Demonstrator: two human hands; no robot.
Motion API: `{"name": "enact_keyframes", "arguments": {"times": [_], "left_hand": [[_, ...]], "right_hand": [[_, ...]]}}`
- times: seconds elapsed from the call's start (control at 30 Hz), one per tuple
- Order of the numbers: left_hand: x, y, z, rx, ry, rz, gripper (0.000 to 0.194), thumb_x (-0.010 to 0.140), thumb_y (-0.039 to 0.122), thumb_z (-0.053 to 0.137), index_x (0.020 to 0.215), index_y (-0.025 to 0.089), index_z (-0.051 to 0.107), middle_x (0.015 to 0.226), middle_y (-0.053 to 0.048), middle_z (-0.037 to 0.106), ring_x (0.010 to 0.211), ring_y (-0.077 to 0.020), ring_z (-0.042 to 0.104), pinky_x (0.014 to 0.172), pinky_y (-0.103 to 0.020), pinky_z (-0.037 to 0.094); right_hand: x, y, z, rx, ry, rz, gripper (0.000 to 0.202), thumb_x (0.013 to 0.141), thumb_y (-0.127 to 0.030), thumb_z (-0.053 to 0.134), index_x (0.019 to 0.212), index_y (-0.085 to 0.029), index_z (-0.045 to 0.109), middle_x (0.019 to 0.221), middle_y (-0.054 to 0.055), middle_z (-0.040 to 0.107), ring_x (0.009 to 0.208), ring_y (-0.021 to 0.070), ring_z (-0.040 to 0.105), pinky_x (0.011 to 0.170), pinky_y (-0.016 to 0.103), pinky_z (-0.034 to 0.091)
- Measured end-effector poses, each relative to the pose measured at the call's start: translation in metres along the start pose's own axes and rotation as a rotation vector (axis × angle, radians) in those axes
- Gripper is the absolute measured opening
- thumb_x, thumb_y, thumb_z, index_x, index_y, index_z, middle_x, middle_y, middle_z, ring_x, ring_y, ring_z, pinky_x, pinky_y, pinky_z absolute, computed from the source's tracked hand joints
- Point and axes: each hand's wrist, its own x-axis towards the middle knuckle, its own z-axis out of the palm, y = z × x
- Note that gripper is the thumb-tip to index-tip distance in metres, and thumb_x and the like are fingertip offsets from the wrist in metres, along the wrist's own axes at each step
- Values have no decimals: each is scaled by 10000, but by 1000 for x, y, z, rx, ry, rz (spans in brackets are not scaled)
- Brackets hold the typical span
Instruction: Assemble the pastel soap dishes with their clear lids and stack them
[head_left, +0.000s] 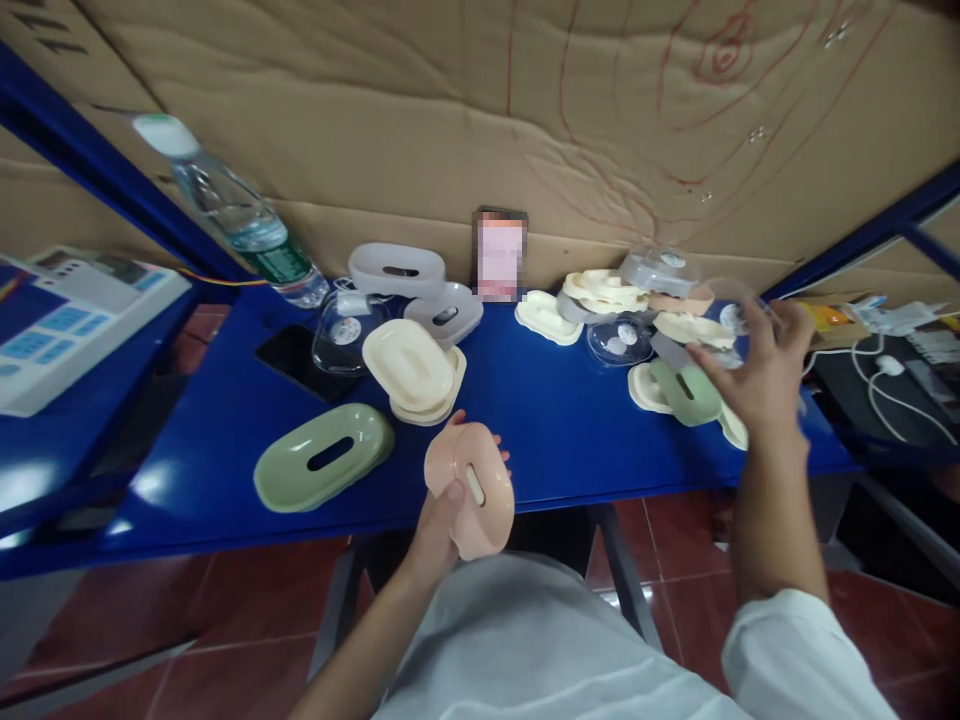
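Note:
My left hand grips a peach plastic oval shell with a slot through it, above the table's front edge. Over the pile at the right, my right hand has its thumb and fingers around a clear plastic cover with a white round sticker, slightly blurred. Below that hand lie a green slotted piece and cream pieces. Left of the peach shell, a green slotted shell and stacked cream oval trays rest on the table.
Lilac slotted shells and another clear cover stand at the back left, near a dark phone. A water bottle leans by the cardboard wall. A lit phone stands upright on the blue table.

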Motion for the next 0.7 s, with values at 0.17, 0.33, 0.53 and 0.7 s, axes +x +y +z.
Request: {"name": "enact_keyframes", "arguments": {"times": [0.17,0.33,0.53,0.7], "left_hand": [[2,-4,-2,58,-54,15,1085,740,671,903,1642,329,406,1421,-122,690,1264,-339,687,1066,-439,573],[0,-2,1,29,-31,-7,1012,785,640,883,1634,340,420,1444,-114,679,1310,-346,659,1080,-443,558],[-4,-1,4,10,22,3,1026,774,630,896,1635,337,422,1434,-115,683,1309,-354,654,1087,-453,543],[-4,-9,4,-77,41,11,1025,780,596,912,1638,324,421,1428,-124,684,1282,-343,664,1078,-445,543]], "right_hand": [[60,61,-15,77,-326,-121,589,933,-384,817,1462,-186,648,1530,171,519,1441,233,491,1233,323,344],[57,68,9,118,-315,-104,619,911,-319,834,1480,-186,629,1642,183,449,1549,241,406,1269,336,292],[32,73,36,197,-227,-113,600,969,-522,662,1509,-273,588,1688,141,417,1586,274,381,1299,423,313],[30,68,42,198,-119,-109,621,920,-652,583,1505,-445,598,1622,78,514,1528,369,469,1210,595,429]]}}
